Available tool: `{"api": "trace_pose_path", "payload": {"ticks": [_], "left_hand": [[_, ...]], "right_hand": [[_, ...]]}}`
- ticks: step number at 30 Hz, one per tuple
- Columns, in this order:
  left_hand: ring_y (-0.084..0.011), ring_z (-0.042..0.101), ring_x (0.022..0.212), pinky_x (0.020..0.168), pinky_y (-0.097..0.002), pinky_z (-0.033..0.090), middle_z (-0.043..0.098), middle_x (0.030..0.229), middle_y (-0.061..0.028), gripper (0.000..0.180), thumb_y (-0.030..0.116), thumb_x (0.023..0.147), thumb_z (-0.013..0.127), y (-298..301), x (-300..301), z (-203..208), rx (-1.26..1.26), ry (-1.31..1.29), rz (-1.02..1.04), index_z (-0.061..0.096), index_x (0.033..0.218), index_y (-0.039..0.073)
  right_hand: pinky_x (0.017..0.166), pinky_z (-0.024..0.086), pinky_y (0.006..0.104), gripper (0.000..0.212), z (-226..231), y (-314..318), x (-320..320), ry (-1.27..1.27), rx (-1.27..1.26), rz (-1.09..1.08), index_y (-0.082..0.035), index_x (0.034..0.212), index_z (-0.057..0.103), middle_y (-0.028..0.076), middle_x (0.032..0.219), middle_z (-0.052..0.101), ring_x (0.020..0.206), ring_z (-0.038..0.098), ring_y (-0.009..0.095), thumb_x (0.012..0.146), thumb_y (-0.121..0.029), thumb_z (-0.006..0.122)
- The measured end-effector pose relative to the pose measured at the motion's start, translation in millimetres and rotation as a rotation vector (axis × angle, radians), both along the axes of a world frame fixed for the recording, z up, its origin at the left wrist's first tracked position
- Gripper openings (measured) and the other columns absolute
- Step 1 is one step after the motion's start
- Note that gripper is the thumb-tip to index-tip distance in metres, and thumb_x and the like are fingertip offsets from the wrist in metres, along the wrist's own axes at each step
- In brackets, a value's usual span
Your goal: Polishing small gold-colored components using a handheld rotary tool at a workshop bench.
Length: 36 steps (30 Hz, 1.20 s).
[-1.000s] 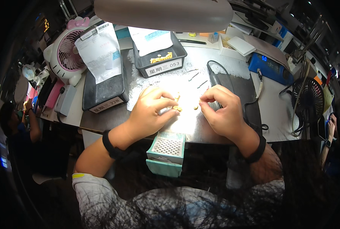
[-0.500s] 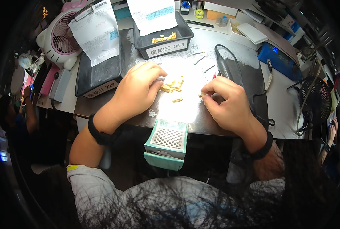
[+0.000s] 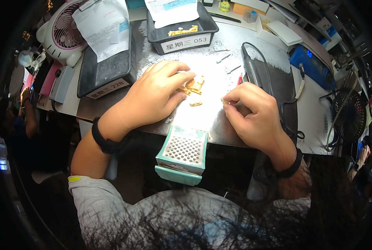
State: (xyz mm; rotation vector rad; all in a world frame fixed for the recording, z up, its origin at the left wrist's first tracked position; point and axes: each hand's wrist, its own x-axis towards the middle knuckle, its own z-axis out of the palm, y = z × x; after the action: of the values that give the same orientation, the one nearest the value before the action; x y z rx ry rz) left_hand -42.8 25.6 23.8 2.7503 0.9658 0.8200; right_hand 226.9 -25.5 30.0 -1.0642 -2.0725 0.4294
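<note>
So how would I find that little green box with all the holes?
Start at the grey table and follow its near edge to between the left hand and right hand. The green box hangs there. Only it has a white top dotted with holes.

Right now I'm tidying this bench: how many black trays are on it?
2. One black tray sits at the left under a paper sheet; the other black tray stands at the back, holding yellow parts. More may be hidden.

Bare metal table (image 3: 211, 121) lies open between the hands; black trays (image 3: 182, 31) wall off the back edge.
</note>
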Motion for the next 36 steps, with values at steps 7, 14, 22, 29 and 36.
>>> {"api": "trace_pose_path", "payload": {"ticks": [7, 14, 22, 29, 36], "left_hand": [[-0.0337, 0.064, 0.112, 0.099, -0.0443, 0.05, 0.069, 0.12, -0.0135, 0.034, 0.006, 0.087, 0.076, 4.2, -3.2, 0.6, -0.037, 0.073, -0.008, 0.071, 0.12, 0.001], [-0.0361, 0.063, 0.114, 0.102, -0.046, 0.049, 0.068, 0.122, -0.0147, 0.033, 0.004, 0.085, 0.076, 1.7, 0.6, 0.8, 0.0, -0.041, -0.019, 0.072, 0.118, 0.001], [-0.0331, 0.062, 0.106, 0.094, -0.0435, 0.049, 0.066, 0.111, -0.0108, 0.03, 0.015, 0.077, 0.085, -4.1, 3.0, 7.9, -0.035, -0.024, -0.141, 0.074, 0.103, 0.005], [-0.0303, 0.062, 0.097, 0.089, -0.0426, 0.049, 0.065, 0.102, -0.008, 0.021, 0.013, 0.076, 0.086, -2.9, 5.1, 0.9, 0.008, -0.011, -0.183, 0.071, 0.089, 0.006], [-0.0292, 0.062, 0.096, 0.087, -0.0407, 0.049, 0.066, 0.101, -0.008, 0.015, 0.007, 0.078, 0.082, -1.0, 3.6, 2.5, -0.025, -0.071, -0.145, 0.072, 0.09, 0.005]], "right_hand": [[0.062, 0.05, 0.0371, 0.01, -1.8, -0.3, -1.6, 0.045, 0.035, 0.017, -0.003, 0.091, 0.068, 0.012, 0.084, 0.064, 0.072, 0.063, 0.028, 0.083, 0.002, 0.072], [0.07, 0.054, 0.0322, 0.011, 2.3, -2.6, 0.5, -0.001, -0.013, -0.006, 0.0, 0.092, 0.071, 0.011, 0.09, 0.071, 0.079, 0.069, 0.023, 0.082, 0.005, 0.073], [0.067, 0.052, 0.0395, 0.011, -4.6, 0.1, -1.8, 0.075, 0.064, 0.035, -0.002, 0.09, 0.068, 0.013, 0.085, 0.066, 0.075, 0.064, 0.032, 0.081, 0.002, 0.073], [0.072, 0.054, 0.0332, 0.011, -2.3, -1.1, -1.0, 0.022, 0.04, 0.036, 0.0, 0.091, 0.07, 0.011, 0.087, 0.07, 0.079, 0.069, 0.024, 0.081, 0.005, 0.074], [0.072, 0.054, 0.0336, 0.011, -1.5, -2.4, -0.8, 0.016, 0.03, 0.03, 0.0, 0.09, 0.07, 0.011, 0.087, 0.07, 0.079, 0.069, 0.025, 0.081, 0.005, 0.074]]}}
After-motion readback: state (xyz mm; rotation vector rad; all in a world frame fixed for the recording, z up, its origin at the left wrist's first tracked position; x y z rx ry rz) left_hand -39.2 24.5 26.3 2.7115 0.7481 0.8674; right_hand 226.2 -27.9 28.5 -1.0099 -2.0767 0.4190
